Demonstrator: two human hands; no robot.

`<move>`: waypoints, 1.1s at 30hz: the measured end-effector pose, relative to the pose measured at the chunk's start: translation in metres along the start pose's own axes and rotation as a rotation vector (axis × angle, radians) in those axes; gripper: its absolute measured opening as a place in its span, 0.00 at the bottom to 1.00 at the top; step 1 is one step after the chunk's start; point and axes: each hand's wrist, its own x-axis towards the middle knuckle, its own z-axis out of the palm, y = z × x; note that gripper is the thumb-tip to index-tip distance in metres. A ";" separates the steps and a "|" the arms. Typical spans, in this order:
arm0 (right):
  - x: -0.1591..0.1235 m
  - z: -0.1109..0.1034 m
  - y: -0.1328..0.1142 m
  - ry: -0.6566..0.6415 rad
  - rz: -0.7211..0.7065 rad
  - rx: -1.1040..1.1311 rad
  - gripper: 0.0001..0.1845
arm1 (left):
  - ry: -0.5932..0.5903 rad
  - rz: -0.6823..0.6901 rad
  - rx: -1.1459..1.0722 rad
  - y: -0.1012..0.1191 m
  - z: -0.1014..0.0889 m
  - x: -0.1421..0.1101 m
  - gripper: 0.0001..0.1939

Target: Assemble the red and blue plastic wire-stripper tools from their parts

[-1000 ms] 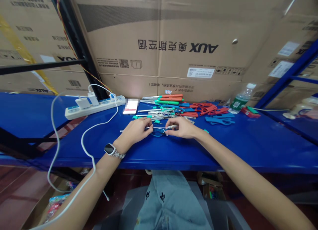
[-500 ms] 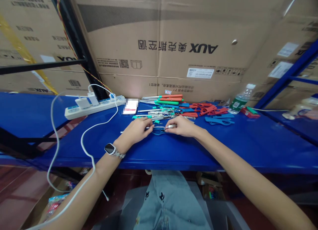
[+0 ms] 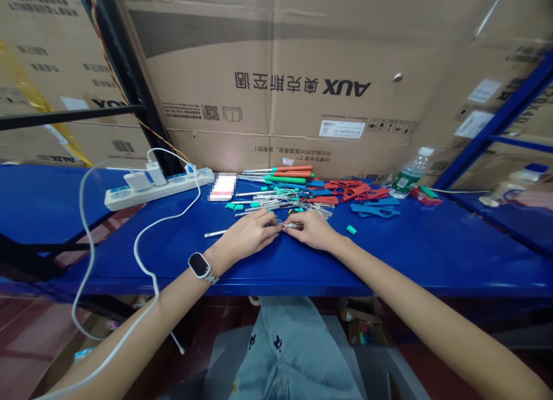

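Observation:
My right hand [image 3: 313,228] grips a slim silver-and-dark pen-like piece [image 3: 294,225] between thumb and fingers, its tip pointing left. Opposite it, almost touching, is my left hand [image 3: 253,234] with its fingers pinched together. What they pinch is hidden; a thin pale wire-like loop [image 3: 279,221] shows by the fingertips. A silver rod [image 3: 215,234] sticks out left from beneath the left hand; whether it is held I cannot tell. Just behind both hands lies a pile of silver rods [image 3: 276,200] with teal caps. One loose teal cap [image 3: 351,229] sits to the right.
Orange and green handled tools [image 3: 288,179] lie at the back beside red clips [image 3: 352,190] and blue clips [image 3: 375,208]. A water bottle [image 3: 406,178] stands right; a phone [image 3: 223,187] and power strip [image 3: 159,189] are left. A white cable [image 3: 137,247] crosses my left forearm.
My hands have drawn closer together, and the blue looped piece between them is no longer visible. The view has shifted slightly, and the loose teal cap is now uncovered.

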 end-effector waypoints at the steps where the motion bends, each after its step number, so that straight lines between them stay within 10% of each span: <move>1: -0.001 0.001 0.000 0.006 -0.007 -0.009 0.09 | 0.000 -0.004 0.009 0.000 0.000 0.000 0.17; 17: -0.001 -0.017 0.009 -0.232 -0.044 0.306 0.16 | -0.014 -0.044 0.076 0.000 0.006 0.005 0.17; 33: -0.018 -0.007 -0.011 0.114 -0.154 -0.366 0.16 | -0.082 -0.043 0.169 0.001 0.004 0.006 0.21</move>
